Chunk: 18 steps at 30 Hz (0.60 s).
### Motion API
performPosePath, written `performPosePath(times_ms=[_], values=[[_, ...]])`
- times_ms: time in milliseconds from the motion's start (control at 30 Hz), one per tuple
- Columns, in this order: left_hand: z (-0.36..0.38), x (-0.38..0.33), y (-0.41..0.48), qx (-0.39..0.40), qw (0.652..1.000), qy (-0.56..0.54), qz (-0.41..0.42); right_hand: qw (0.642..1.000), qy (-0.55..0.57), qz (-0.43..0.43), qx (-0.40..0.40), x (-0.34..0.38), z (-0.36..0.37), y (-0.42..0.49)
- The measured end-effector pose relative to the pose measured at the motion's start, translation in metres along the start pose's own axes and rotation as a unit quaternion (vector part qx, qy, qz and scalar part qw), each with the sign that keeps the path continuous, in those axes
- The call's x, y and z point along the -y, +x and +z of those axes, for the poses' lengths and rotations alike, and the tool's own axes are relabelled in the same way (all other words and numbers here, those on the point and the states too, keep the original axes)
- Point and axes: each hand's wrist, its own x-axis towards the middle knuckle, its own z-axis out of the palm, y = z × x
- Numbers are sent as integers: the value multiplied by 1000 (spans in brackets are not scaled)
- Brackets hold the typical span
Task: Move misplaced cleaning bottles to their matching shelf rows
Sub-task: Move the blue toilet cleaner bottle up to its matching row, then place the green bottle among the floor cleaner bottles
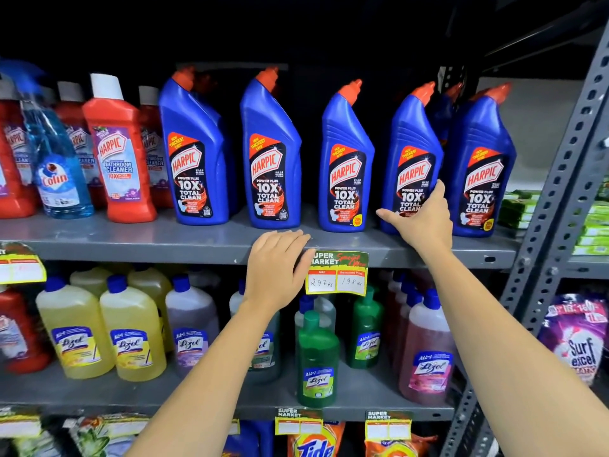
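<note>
Several blue Harpic bottles with orange caps stand in a row on the upper grey shelf [131,240]. My right hand [420,219] grips the lower front of the fourth blue Harpic bottle [412,150], thumb out to the left and fingers wrapped round its right side. My left hand [276,262] rests flat on the shelf's front edge, holding nothing. Further left, red Harpic Bathroom Cleaner bottles [118,150] stand with a light-blue Colin spray bottle [56,159] among them. On the lower shelf stand yellow Lizol bottles [131,328], purple ones [191,324], green ones [318,354] and pink ones [425,347].
A price tag [337,273] hangs from the upper shelf edge beside my left hand. A perforated grey upright [557,179] bounds the shelves on the right, with green packs [593,225] and a Surf Excel pouch [576,338] beyond it. Tide packs [313,443] sit below.
</note>
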Motion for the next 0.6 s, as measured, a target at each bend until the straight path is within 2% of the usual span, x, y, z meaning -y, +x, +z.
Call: performPosePath(times_ms=[100, 167, 267, 333, 400, 467, 533, 600], values=[[-4, -1, -1, -13, 999, -49, -4, 998, 44, -30, -46, -1, 1, -10], [-5, -4, -11, -45, 996, -75, -16, 981, 125, -85, -118, -7, 4, -24], [-2, -7, -47, -73, 992, -93, -31, 920, 239, -192, -244, -26, 16, -60], [5, -5, -84, -56, 993, -96, -44, 892, 280, -224, -276, -42, 30, -91], [15, -1, -127, 5, 994, -88, -67, 901, 288, -210, -249, -61, 51, -122], [27, 1, -172, 120, 986, -78, -81, 932, 262, -169, -183, -85, 75, -154], [39, 1, -215, 246, 963, -70, -84, 963, 227, -104, -105, -109, 98, -185], [50, 3, -249, 339, 935, -48, -95, 982, 183, -42, -21, -130, 116, -212]])
